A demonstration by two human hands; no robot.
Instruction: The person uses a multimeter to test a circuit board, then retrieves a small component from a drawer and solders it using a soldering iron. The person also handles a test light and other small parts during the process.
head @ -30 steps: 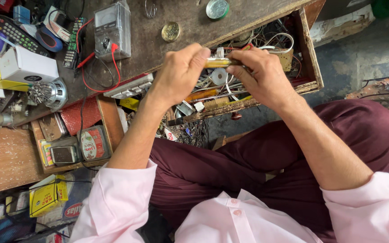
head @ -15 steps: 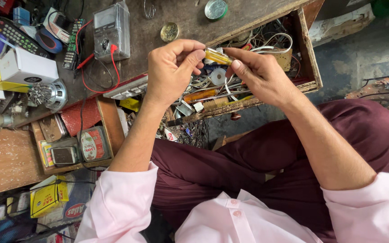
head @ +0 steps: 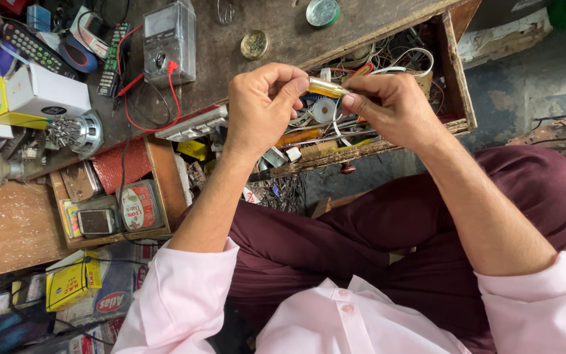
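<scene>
Cluttered repair spot, seen from above: scratched dark wooden desk (head: 244, 65) up top, grimy concrete floor off to the right.

Far left, a white and yellow cardboard box (head: 34, 98), with a black remote control (head: 31, 46) above it. Below that, a shallow wooden tray (head: 155, 190) holding a small dark phone (head: 96, 221), a round printed tin (head: 139, 204) and a reddish textured pad (head: 122, 164). Up on the desk, a grey analogue multimeter (head: 169, 39) with red and black leads trailing down.

Middle of the frame: left hand (head: 260, 105) and right hand (head: 394, 111) both pinched on a small amber-handled screwdriver (head: 325, 87), held level between them above the open drawer. Left fingertips closed on one end, right thumb and fingers closed on the other; only the clear yellow middle showing.

Probably light and stiff, hard plastic over a thin metal shaft. Smooth handle likely a bit slippery, so better gripped round the barrel than at the tip. Looks sturdy enough, though clear plastic could crack if levered hard.

Right of centre, an open wooden drawer (head: 460, 85) stuffed with tangled white and coloured wires, a white tape roll (head: 324, 110), small metal bits and what may be more tools; too jumbled to sort out.
</scene>
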